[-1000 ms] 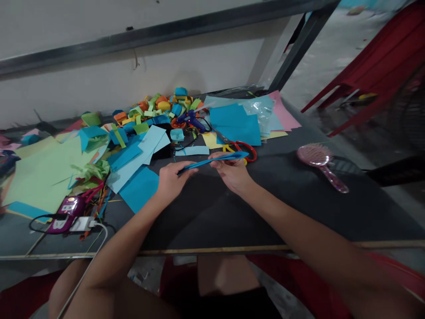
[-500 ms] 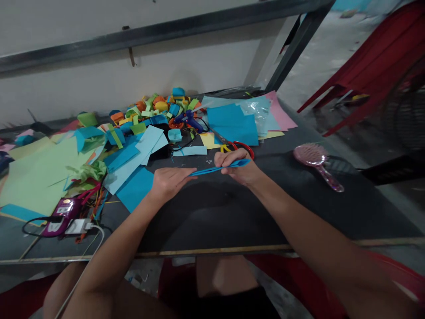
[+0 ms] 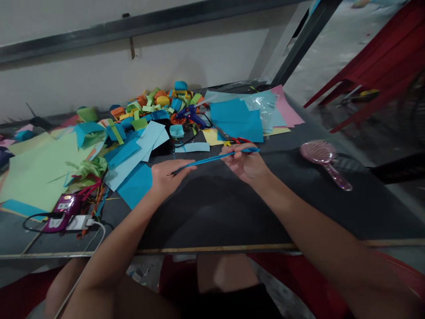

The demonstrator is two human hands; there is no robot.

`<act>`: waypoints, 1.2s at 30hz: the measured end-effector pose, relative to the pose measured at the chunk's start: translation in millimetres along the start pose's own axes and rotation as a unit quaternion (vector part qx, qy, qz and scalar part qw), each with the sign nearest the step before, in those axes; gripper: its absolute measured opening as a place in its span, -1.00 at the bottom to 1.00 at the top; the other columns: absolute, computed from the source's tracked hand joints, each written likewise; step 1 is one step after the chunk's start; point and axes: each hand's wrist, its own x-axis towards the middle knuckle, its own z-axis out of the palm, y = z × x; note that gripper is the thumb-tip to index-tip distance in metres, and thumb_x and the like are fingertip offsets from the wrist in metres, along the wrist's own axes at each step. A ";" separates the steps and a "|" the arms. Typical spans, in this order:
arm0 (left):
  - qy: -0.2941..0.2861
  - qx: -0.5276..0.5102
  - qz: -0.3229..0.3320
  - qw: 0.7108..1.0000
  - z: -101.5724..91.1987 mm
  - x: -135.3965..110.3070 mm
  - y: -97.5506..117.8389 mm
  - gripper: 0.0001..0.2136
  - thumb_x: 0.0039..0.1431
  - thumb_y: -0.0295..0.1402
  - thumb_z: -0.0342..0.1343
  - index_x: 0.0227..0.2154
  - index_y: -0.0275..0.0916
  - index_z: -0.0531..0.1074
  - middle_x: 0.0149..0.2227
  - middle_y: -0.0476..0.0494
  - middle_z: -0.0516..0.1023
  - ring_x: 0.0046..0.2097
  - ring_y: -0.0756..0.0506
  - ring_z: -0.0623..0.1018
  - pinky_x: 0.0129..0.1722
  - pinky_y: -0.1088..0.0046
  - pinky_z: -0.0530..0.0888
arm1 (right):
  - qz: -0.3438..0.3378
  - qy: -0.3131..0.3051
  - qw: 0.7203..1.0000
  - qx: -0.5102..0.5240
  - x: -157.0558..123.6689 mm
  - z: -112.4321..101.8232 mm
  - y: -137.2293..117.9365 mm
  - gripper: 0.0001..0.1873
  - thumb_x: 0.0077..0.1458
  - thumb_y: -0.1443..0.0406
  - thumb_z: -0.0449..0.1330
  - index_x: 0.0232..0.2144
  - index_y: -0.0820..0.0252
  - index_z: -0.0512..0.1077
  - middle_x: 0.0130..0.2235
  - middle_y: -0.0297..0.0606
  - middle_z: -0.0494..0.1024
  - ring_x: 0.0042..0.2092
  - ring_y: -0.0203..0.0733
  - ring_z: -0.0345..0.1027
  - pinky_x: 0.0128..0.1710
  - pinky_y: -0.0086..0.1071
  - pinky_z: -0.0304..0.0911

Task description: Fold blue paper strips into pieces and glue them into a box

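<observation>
Between my hands, above the dark table [image 3: 212,217], is a folded strip of blue paper [image 3: 210,159], seen nearly edge-on. My left hand [image 3: 169,177] pinches its left end between thumb and fingers. Closed round its right part is my right hand [image 3: 244,164], with the right tip of the paper sticking out past the fingers. Just behind the right hand lie scissors [image 3: 241,140] with red handles, partly hidden by it. A light blue paper strip [image 3: 192,147] rests on the table behind the held paper.
Several small folded paper pieces [image 3: 162,101] are heaped at the back, beside a blue glue gun [image 3: 192,116]. Blue sheets [image 3: 235,119] lie behind my right hand. At left are green sheets [image 3: 36,173] and a purple device [image 3: 64,212] with cables. A pink hairbrush [image 3: 320,155] lies right.
Both hands have spread slightly apart, showing more of the blue paper between them. My right hand has risen a little. The view has shifted slightly.
</observation>
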 end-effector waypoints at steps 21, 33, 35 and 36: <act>0.021 -0.212 -0.226 0.950 -0.5 4.8 4.4 -0.71 0.06 -0.11 0.28 -0.36 -0.26 0.62 -0.52 -0.09 0.62 -0.51 0.00 0.58 -0.53 0.52 0.56 | 0.020 0.045 0.996 -0.078 3.8 -12.8 7.0 -0.56 -0.42 -0.15 0.45 -0.59 -0.07 0.47 -0.45 -0.45 0.51 -0.51 -0.34 0.14 -0.43 -0.25 0.14; 0.039 -0.210 -0.194 0.958 -5.1 8.9 -0.3 -0.73 0.12 -0.11 0.24 -0.25 -0.17 0.62 -0.27 -0.13 0.66 -0.39 0.01 0.61 -0.44 0.54 0.55 | -0.020 0.039 0.997 -0.071 4.1 -14.0 7.1 -0.73 -0.37 0.01 0.51 -0.58 -0.18 0.54 -0.42 -0.46 0.57 -0.48 -0.32 0.24 -0.45 -0.26 0.14; 0.038 -0.226 -0.189 0.955 -5.4 9.5 0.0 -0.75 0.13 -0.14 0.23 -0.23 -0.16 0.62 -0.31 -0.11 0.66 -0.40 0.01 0.61 -0.46 0.56 0.53 | -0.015 0.053 0.997 -0.060 4.4 -13.2 7.4 -0.71 -0.42 0.03 0.53 -0.60 -0.16 0.54 -0.43 -0.44 0.57 -0.48 -0.32 0.25 -0.46 -0.27 0.14; 0.038 -0.232 -0.186 0.954 -5.4 9.5 0.1 -0.77 0.13 -0.15 0.24 -0.24 -0.16 0.63 -0.33 -0.10 0.66 -0.40 0.01 0.61 -0.47 0.57 0.53 | -0.011 0.058 0.996 -0.060 4.7 -12.7 7.5 -0.70 -0.44 0.02 0.54 -0.61 -0.14 0.54 -0.44 -0.44 0.57 -0.48 -0.32 0.25 -0.47 -0.28 0.14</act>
